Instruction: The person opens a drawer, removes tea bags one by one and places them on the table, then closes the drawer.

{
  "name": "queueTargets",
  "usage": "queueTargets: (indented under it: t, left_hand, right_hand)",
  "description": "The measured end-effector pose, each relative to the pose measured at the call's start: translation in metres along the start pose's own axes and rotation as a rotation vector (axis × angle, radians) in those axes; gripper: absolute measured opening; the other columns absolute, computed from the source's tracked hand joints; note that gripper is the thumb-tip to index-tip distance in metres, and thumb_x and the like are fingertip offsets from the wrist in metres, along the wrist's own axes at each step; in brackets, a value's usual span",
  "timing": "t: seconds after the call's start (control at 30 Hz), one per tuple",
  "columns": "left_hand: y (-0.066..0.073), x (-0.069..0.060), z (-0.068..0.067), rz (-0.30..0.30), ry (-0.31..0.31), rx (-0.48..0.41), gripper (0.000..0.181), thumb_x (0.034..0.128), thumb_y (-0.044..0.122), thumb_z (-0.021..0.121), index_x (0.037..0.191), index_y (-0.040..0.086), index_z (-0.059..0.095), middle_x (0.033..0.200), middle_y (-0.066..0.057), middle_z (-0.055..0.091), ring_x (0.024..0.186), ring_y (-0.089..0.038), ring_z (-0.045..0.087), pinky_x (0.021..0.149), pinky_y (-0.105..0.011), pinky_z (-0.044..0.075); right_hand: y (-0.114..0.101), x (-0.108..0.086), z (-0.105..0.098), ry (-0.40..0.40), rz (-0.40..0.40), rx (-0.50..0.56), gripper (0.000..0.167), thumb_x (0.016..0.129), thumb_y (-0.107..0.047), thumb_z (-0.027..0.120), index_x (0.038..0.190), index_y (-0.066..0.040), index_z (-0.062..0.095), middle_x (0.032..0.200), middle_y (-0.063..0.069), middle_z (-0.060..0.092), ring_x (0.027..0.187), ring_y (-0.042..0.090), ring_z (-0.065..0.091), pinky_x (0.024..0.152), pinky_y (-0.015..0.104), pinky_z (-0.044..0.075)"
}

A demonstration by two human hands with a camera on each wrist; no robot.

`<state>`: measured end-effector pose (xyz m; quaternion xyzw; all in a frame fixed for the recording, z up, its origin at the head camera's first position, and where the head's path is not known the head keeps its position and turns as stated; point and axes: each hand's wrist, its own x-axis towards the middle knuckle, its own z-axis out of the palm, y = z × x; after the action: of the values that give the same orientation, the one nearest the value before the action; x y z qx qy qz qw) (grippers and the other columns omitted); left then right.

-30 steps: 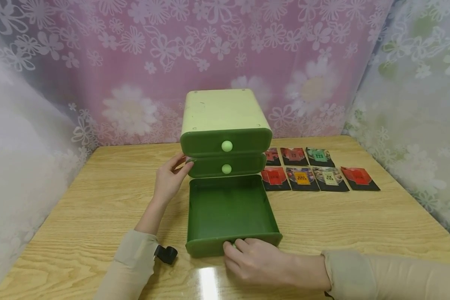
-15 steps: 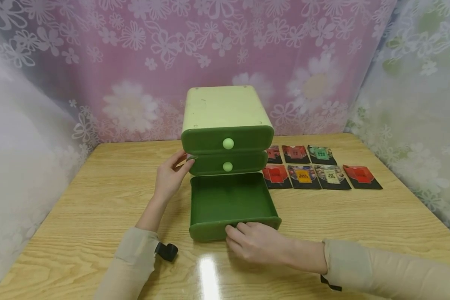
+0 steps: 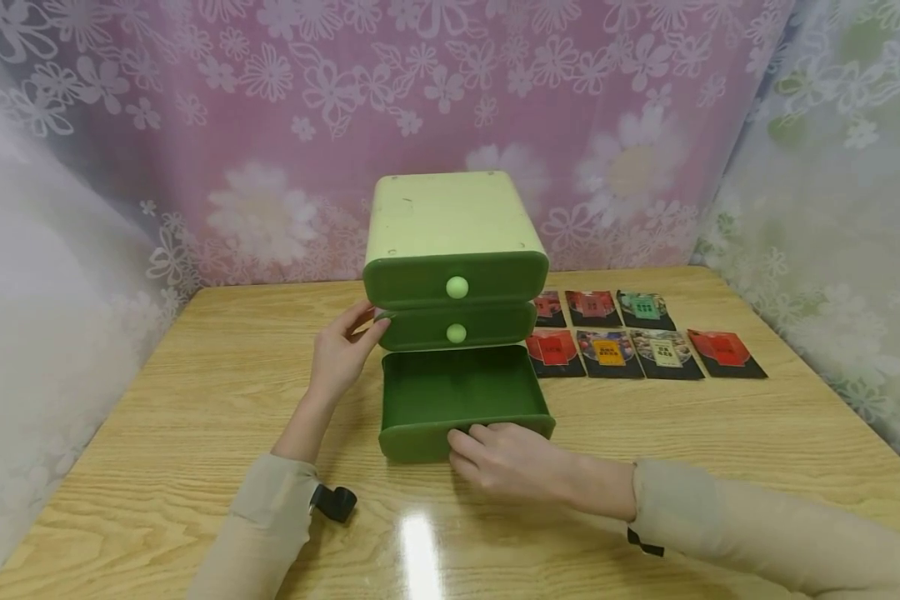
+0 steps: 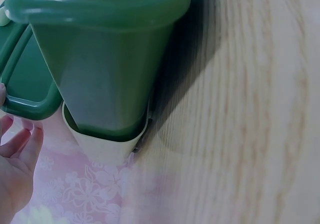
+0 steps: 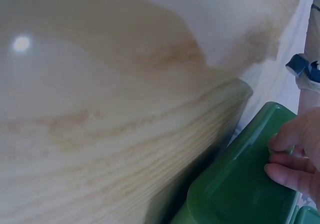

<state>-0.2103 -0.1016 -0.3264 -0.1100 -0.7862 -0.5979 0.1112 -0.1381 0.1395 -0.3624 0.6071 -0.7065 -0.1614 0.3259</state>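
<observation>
A small cabinet (image 3: 446, 215) with a cream body and green drawer fronts stands mid-table. Its bottom drawer (image 3: 461, 396) is partly pulled out, and its visible inside holds nothing. My right hand (image 3: 510, 458) pinches the round knob (image 5: 280, 146) on that drawer's front; the fingers mostly cover the knob. At the cabinet's left side, my left hand (image 3: 341, 346) touches the edge of the middle drawer (image 3: 456, 325), thumb at the front and the other fingers, fairly straight, beside it. The top drawer (image 3: 456, 279) and middle drawer are pushed in.
Several flat printed packets (image 3: 607, 354) lie in two rows right of the cabinet, some partly behind it. The wooden table (image 3: 217, 400) reaches back to a pink floral curtain (image 3: 285, 150). Black wrist-camera gear (image 3: 335, 504) sticks out from the left cuff.
The right hand has moved away from me toward the cabinet, and the bottom drawer has slid in part of the way. The left hand stays at the cabinet's side.
</observation>
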Motion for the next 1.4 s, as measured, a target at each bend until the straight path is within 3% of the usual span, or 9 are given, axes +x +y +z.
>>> queueTargets:
  t: [0.3, 0.5, 0.67, 0.9, 1.2, 1.4]
  left_hand:
    - [-0.001, 0.000, 0.000, 0.002, -0.007, -0.002, 0.045, 0.0910, 0.014, 0.061, 0.130, -0.005, 0.050, 0.132, -0.019, 0.050, 0.120, -0.029, 0.049, 0.095, -0.034, 0.047]
    - [-0.001, 0.000, 0.000, 0.007, -0.004, -0.002, 0.044, 0.0907, 0.014, 0.062, 0.129, -0.005, 0.050, 0.131, -0.019, 0.050, 0.119, -0.028, 0.050, 0.095, -0.033, 0.047]
    - [-0.002, 0.000, 0.000, 0.007, -0.004, 0.002, 0.045, 0.0903, 0.014, 0.062, 0.129, -0.005, 0.051, 0.130, -0.020, 0.051, 0.119, -0.028, 0.050, 0.094, -0.033, 0.047]
    - [-0.002, 0.001, 0.000, 0.016, -0.002, 0.004, 0.044, 0.0902, 0.013, 0.062, 0.129, -0.005, 0.051, 0.128, -0.020, 0.052, 0.118, -0.028, 0.051, 0.094, -0.033, 0.048]
    - [-0.003, 0.001, 0.000, 0.034, 0.003, -0.010, 0.043, 0.0896, 0.012, 0.063, 0.128, -0.006, 0.052, 0.127, -0.020, 0.053, 0.117, -0.029, 0.051, 0.093, -0.033, 0.048]
    - [-0.002, 0.001, 0.000, 0.024, -0.007, -0.018, 0.044, 0.0902, 0.012, 0.062, 0.129, -0.005, 0.051, 0.129, -0.020, 0.052, 0.118, -0.028, 0.051, 0.094, -0.032, 0.048]
  right_hand:
    - [0.009, 0.002, 0.007, -0.047, 0.006, 0.001, 0.059, 0.098, 0.002, 0.007, 0.090, -0.009, 0.064, 0.097, 0.006, 0.057, 0.069, 0.012, 0.057, 0.054, 0.016, 0.051]
    - [0.013, 0.004, 0.008, -0.077, 0.028, 0.036, 0.043, 0.100, -0.001, 0.021, 0.093, -0.008, 0.063, 0.100, 0.007, 0.057, 0.072, 0.013, 0.057, 0.057, 0.018, 0.051]
    - [0.018, 0.005, 0.013, -0.061, 0.034, 0.017, 0.042, 0.100, 0.001, 0.023, 0.090, -0.008, 0.063, 0.096, 0.006, 0.056, 0.069, 0.012, 0.056, 0.054, 0.018, 0.051]
    - [0.025, 0.006, 0.020, -0.087, 0.040, 0.022, 0.007, 0.091, -0.005, 0.057, 0.089, -0.009, 0.062, 0.095, 0.005, 0.055, 0.069, 0.012, 0.057, 0.054, 0.018, 0.051]
    - [0.031, 0.010, 0.028, -0.071, 0.042, 0.032, 0.006, 0.084, -0.005, 0.066, 0.085, -0.008, 0.061, 0.091, 0.006, 0.054, 0.066, 0.013, 0.056, 0.050, 0.018, 0.050]
    - [0.036, 0.010, 0.034, -0.047, 0.046, 0.015, 0.006, 0.086, -0.006, 0.064, 0.082, -0.008, 0.059, 0.089, 0.005, 0.052, 0.064, 0.013, 0.054, 0.047, 0.018, 0.048]
